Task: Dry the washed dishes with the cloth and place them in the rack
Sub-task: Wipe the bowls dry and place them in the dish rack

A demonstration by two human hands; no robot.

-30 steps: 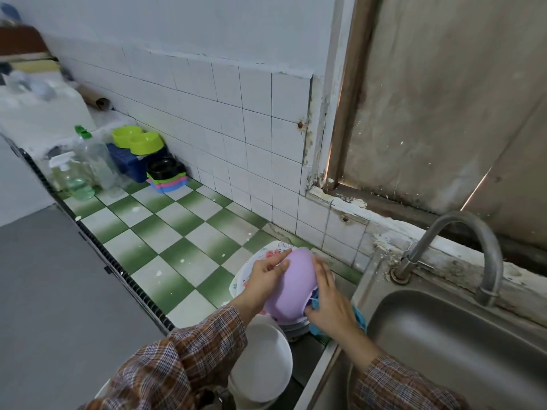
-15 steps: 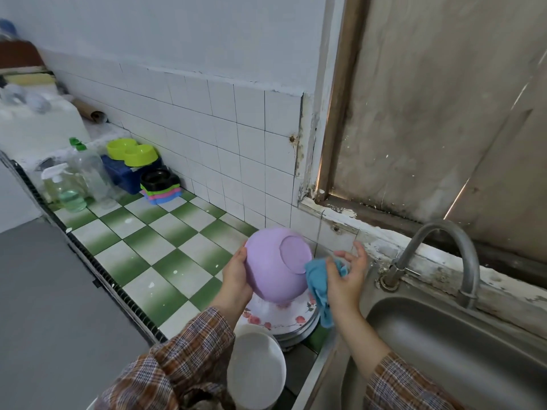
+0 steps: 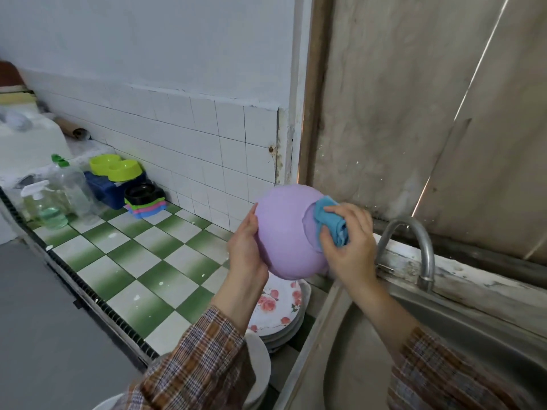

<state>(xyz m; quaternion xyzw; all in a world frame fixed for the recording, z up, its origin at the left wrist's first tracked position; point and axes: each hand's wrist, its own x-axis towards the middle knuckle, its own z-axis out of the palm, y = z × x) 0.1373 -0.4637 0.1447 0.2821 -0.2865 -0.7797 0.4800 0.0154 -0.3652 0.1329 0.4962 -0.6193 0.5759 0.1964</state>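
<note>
Just above the plate stack (image 3: 278, 303), the left hand (image 3: 247, 253) is gripping the purple bowl (image 3: 284, 232); the right hand (image 3: 350, 250) is bunching the blue cloth (image 3: 333, 224) in its fingers (image 3: 336, 208) against the bowl's base. Turning the bowl steadily should spread the wiping.

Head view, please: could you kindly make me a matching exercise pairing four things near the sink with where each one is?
Things:
1. purple bowl
2. blue cloth
3. flowered plates
4. tap

Places:
A. stacked on the counter
B. arching over the sink
C. held up by the left hand
D. pressed on the bowl by the right hand

Pairs: 1-C, 2-D, 3-A, 4-B.
</note>
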